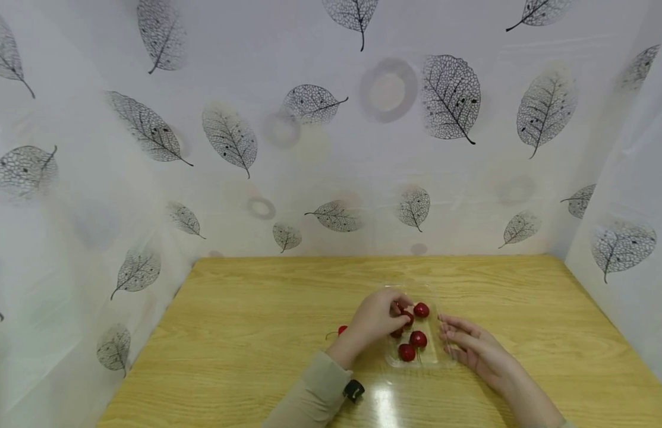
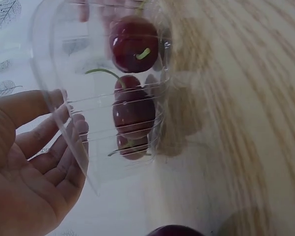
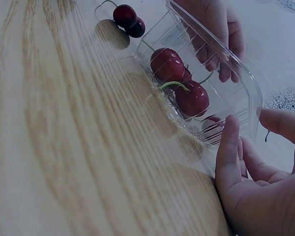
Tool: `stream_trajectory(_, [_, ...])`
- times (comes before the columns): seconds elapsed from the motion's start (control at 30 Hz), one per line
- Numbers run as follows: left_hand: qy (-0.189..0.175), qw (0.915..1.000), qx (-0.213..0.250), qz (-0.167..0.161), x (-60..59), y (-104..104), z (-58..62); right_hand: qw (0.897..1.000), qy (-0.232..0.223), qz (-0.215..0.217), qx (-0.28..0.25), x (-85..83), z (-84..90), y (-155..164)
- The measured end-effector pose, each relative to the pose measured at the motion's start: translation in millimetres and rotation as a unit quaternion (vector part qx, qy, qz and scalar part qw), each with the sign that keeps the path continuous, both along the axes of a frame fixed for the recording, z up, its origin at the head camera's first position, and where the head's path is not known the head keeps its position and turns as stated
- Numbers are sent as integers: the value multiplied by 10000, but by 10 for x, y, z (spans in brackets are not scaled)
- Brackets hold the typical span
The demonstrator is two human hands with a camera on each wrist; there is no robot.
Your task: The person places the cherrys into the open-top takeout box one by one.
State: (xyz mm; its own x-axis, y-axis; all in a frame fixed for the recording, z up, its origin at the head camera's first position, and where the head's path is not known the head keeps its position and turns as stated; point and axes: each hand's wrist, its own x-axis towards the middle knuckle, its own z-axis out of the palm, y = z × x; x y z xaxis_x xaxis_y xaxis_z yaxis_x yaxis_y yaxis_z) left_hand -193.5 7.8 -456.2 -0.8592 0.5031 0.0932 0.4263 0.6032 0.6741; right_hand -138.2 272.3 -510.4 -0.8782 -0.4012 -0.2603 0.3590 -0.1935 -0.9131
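1. A clear plastic punnet [image 1: 416, 333] sits on the wooden counter [image 1: 256, 345] directly in front of the person, its long axis running away from the body. Both hands meet at the punnet, one on each long side.

2. Inside the punnet lie several dark red cherries [image 1: 418, 339], some with green stems; the left wrist view shows them stacked in a row behind the ribbed wall [image 2: 132, 110].

3. The left hand [image 1: 376, 321] reaches over the punnet's far left corner, fingers curled down among the cherries at that end. Whether it has actually pinched a cherry cannot be made out; the fingertips are hidden from the head camera and blurred through the plastic in the right wrist view.

4. The right hand [image 1: 472, 348] lies along the punnet's right wall, fingers straight and relaxed, fingertips [image 3: 228, 135] touching the clear plastic at the near corner. It grips nothing and seems only to steady the container.

5. Two loose cherries [image 3: 128, 19] rest on the counter just left of the punnet, touching each other, beside the left hand's wrist and closer to that hand than to the right.

6. A beige sleeve [image 1: 315, 395] covers the left forearm, with a small black device [image 1: 354, 390] at the cuff. A white leaf-print curtain [image 1: 331, 131] encloses the counter behind and to both sides of the punnet.
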Motion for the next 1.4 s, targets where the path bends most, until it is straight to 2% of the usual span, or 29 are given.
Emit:
stream_trajectory(0.3, [-242,9987,407,187,-33,-152,58,10000,57,-45,-6,10,-7,-2])
stream_trajectory(0.57, [-175,9972,546,477,-65,-319,77,10000,-8,-29,-25,9,-17,6])
stream_trajectory(0.9, [-161,9959,602,655,-79,-491,113,10000,18,-12,31,6,-12,8])
stream_trajectory(1.07, [-134,9956,590,709,-86,-591,98,10000,11,-37,87,4,-10,3])
stream_trajectory(1.4, [-184,9936,736,841,-91,-778,-7,10000,2,-42,37,8,-3,2])
